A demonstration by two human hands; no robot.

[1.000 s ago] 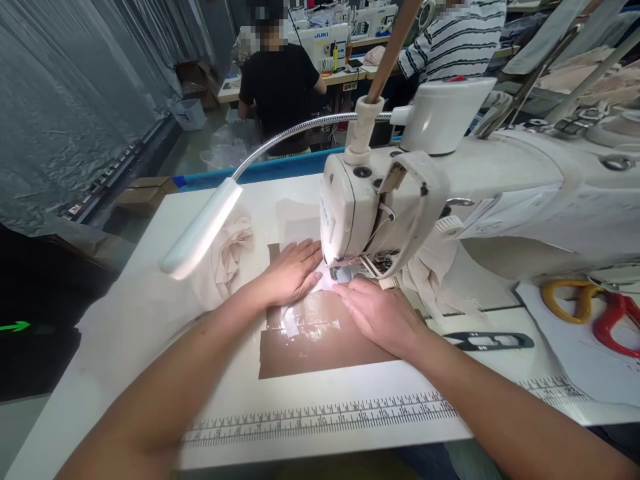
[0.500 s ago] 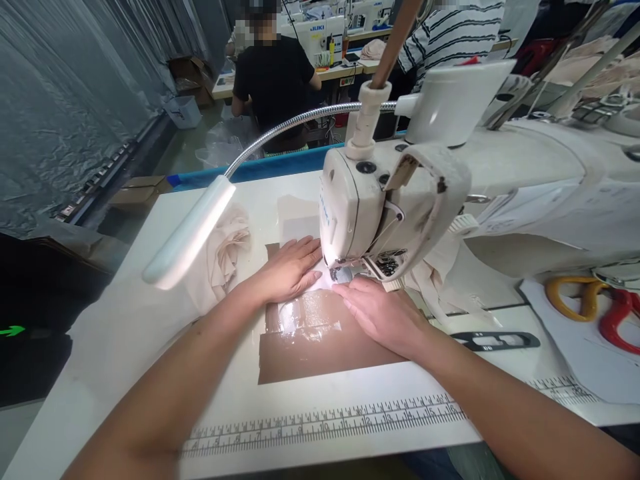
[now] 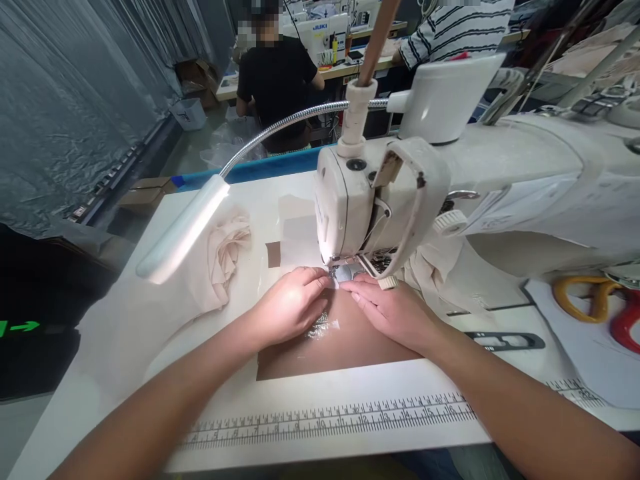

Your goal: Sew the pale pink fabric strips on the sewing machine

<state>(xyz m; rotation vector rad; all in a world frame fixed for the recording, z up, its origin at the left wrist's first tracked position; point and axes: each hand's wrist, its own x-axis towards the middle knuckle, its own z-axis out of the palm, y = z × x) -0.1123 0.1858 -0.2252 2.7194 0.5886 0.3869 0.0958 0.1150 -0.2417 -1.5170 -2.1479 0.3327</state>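
My left hand [image 3: 293, 303] is closed, its fingers curled together on a small pale fabric piece [image 3: 332, 283] just left of the needle area. My right hand [image 3: 387, 310] lies flat with its fingers stretched out, the fingertips at the front of the presser foot [image 3: 343, 272]. Above both hands stands the white head of a sewing machine [image 3: 340, 200]. Most of the fabric is hidden by the hands and the machine. Beneath them a brown sheet [image 3: 345, 353], partly covered with clear tape, is on the white table [image 3: 225, 373].
Crumpled beige fabric [image 3: 227, 260] lies on the left, under a lit lamp [image 3: 185, 230]. Thread snips [image 3: 505, 341], yellow-handled scissors [image 3: 583, 300] and a red handle [image 3: 627, 327] are at right. A printed ruler [image 3: 320, 423] follows the front edge. Two people sit beyond.
My left hand has gone from flat with fingers spread to curled and closed, and has drawn back toward me. My right hand stays flat near the presser foot. The view has shifted slightly.
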